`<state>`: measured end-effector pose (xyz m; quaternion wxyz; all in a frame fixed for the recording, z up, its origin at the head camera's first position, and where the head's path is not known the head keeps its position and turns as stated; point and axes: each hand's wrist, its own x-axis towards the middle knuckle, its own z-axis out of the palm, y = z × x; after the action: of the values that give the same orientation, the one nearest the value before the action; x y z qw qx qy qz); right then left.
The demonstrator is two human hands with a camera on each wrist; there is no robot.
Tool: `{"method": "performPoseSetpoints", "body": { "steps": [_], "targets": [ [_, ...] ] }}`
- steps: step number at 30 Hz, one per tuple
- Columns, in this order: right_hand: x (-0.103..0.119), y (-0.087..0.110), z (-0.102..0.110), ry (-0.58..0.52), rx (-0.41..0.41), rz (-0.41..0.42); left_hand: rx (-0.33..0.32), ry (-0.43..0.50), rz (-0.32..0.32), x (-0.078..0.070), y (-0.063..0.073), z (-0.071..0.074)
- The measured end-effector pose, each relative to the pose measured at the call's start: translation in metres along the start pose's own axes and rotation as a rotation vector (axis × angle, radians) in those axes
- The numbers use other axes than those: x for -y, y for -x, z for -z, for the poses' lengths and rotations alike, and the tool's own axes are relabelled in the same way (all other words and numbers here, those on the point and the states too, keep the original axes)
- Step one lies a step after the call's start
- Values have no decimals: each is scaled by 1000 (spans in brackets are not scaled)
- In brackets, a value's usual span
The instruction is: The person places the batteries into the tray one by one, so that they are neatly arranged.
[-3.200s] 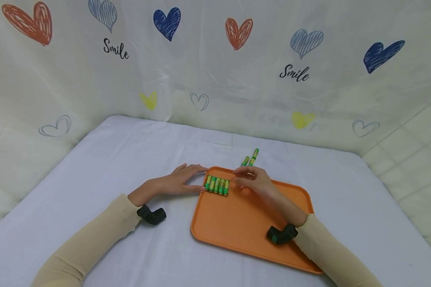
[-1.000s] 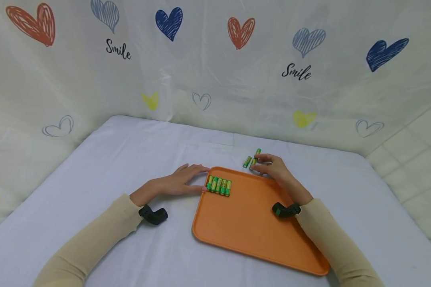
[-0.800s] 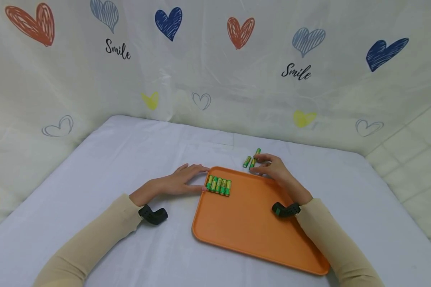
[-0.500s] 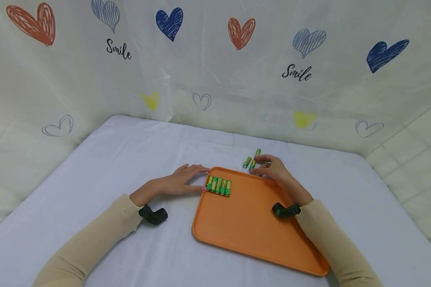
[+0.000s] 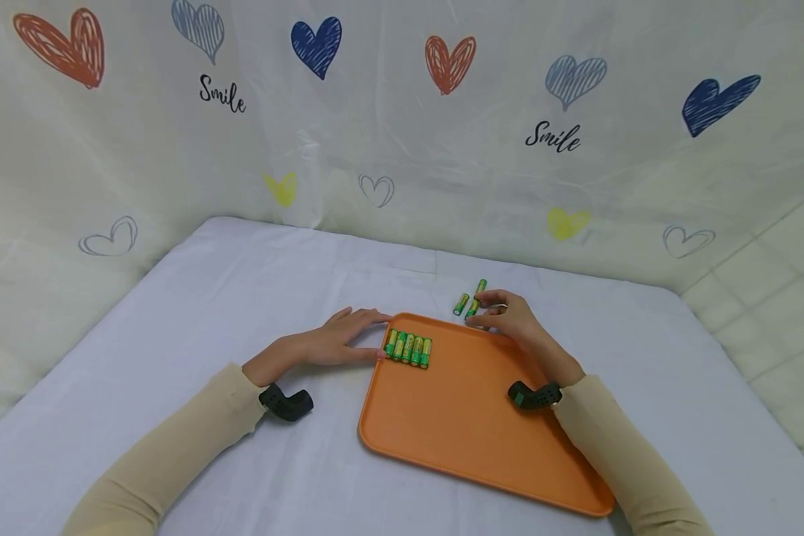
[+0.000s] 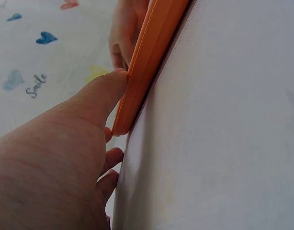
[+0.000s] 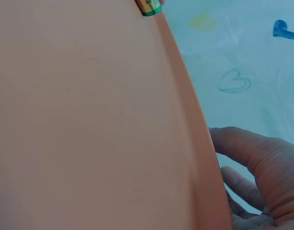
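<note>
My left hand (image 5: 340,339) lies at the left end of an orange tray (image 5: 479,424), fingers spread and fairly straight. In the left wrist view, its thumb touches the tray's rim (image 6: 137,79). Just inside that end, several green-and-yellow batteries (image 5: 408,348) stand side by side in a row. Beyond the far rim, my right hand (image 5: 509,314) pinches a battery (image 5: 472,308) between thumb and fingertip, close to the tabletop. Two more, a far battery (image 5: 481,286) and a left battery (image 5: 461,304), lie beside it. In the right wrist view the tray hides the pinched battery.
A white cloth covers the table (image 5: 295,268). Behind it hangs a pale curtain (image 5: 388,126) printed with hearts. Dark curved wrist devices, a left device (image 5: 286,403) and a right device (image 5: 534,395), sit on the forearms, the right one above the tray.
My right hand has moved from above the tray, beside the battery row, out past the far rim to the loose batteries. Over the last second it hardly moves. My left hand stays put.
</note>
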<state>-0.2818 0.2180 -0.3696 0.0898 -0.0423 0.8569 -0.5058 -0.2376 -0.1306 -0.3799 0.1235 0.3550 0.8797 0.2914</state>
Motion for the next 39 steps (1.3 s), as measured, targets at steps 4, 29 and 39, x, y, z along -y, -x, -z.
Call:
{"method": "performPoseSetpoints", "body": {
  "steps": [4,29,39],
  "targets": [
    [2,3,-2,-9,-7,4,-2,5,-6,0,1,0],
    [17,30,-17,-90,-24,-6,8,-5,-13,10,5,0],
    [27,50,-30,-84,49,28,17,17,-20,12,6,0]
  ]
}}
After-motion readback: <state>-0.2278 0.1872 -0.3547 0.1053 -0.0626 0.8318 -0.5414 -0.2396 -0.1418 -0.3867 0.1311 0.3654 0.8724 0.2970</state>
